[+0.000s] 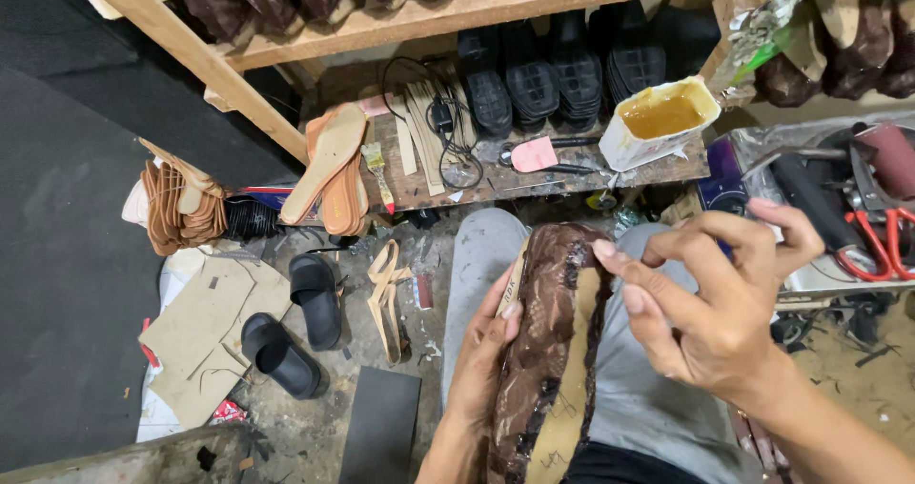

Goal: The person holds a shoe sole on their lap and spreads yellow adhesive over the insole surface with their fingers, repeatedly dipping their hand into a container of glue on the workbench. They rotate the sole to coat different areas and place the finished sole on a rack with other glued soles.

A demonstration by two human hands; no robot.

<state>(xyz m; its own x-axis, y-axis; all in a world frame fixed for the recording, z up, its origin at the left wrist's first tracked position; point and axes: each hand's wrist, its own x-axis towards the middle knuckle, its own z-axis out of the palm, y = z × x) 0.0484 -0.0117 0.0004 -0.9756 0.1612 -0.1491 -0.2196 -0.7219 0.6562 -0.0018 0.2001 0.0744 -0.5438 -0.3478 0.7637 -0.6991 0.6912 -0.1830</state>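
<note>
Head view: over grey-trousered knees, the left hand cups a tan insole wrapped in brown patterned fabric from beneath, while the right hand pinches the fabric's far edge between thumb and fingers. Farther off, an open glue container sits on a low wooden shelf; black slides lie left.

left hand cupped palm-up, right hand curled, fingertips pinched
</note>
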